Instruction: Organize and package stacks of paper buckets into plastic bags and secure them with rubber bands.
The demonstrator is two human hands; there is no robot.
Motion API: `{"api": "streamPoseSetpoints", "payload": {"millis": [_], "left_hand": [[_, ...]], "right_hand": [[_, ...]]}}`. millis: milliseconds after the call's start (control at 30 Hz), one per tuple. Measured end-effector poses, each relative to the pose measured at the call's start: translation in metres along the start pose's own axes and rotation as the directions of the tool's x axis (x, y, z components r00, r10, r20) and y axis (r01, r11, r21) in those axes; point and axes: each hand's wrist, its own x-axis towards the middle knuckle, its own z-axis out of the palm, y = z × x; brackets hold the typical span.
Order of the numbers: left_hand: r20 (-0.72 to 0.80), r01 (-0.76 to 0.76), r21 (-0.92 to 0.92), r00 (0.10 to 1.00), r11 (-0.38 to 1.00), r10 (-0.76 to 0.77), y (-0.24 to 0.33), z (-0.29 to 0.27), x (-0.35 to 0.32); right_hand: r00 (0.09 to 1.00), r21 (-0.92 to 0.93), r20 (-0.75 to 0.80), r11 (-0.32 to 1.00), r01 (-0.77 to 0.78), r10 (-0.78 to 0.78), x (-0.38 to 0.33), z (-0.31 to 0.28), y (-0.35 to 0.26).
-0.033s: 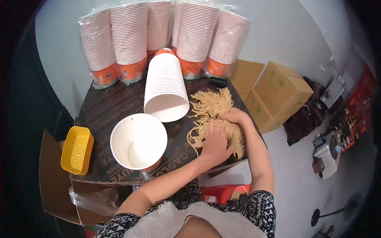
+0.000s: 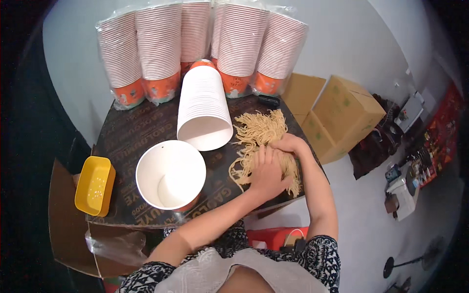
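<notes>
A bundle of tan cords [image 2: 266,128], like cut yarn with knotted ends, lies at the right side of the dark table. My left hand [image 2: 266,171] rests on the near part of it, palm down, fingers stretched out flat and thumb apart. At the bundle's right edge, my right hand [image 2: 288,143] is bent round the cords, its fingertips partly hidden among them. Left of the bundle stands a white paper bucket [image 2: 171,174], upright, with nothing seen inside. Behind it a nested stack of paper buckets [image 2: 203,105] lies on its side, mouth toward me.
Several plastic-wrapped stacks of orange-bottomed buckets [image 2: 159,44] line the table's back. A yellow tray [image 2: 95,186] with small white bits sits at the left edge. Cardboard boxes [image 2: 349,117] stand right of the table; an open carton [image 2: 73,229] is below left. A small black object [image 2: 268,101] lies behind the cords.
My left hand has shifted very slightly to the right on the cords. My right hand has barely moved.
</notes>
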Motion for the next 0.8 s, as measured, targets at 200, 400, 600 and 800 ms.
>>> {"api": "streamPoseSetpoints", "payload": {"millis": [200,400,600,800], "left_hand": [[0.016,0.288,0.064,0.957,0.955,-0.29,0.006,0.034,0.013],[0.209,0.273,0.227,0.924,0.935,-0.32,0.007,0.025,0.009],[0.23,0.228,0.337,0.921,0.913,-0.315,-0.003,0.013,-0.005],[0.17,0.338,0.191,0.913,0.922,-0.37,-0.01,0.012,0.001]], "right_hand": [[0.982,-0.337,-0.057,0.922,-0.191,0.182,0.024,0.005,-0.007],[0.971,-0.409,-0.167,0.884,-0.224,0.169,0.048,0.028,-0.033],[0.964,-0.163,-0.226,0.97,-0.181,0.142,0.072,0.022,-0.002],[0.627,0.278,-0.732,0.957,-0.085,0.268,0.068,-0.01,0.01]]}}
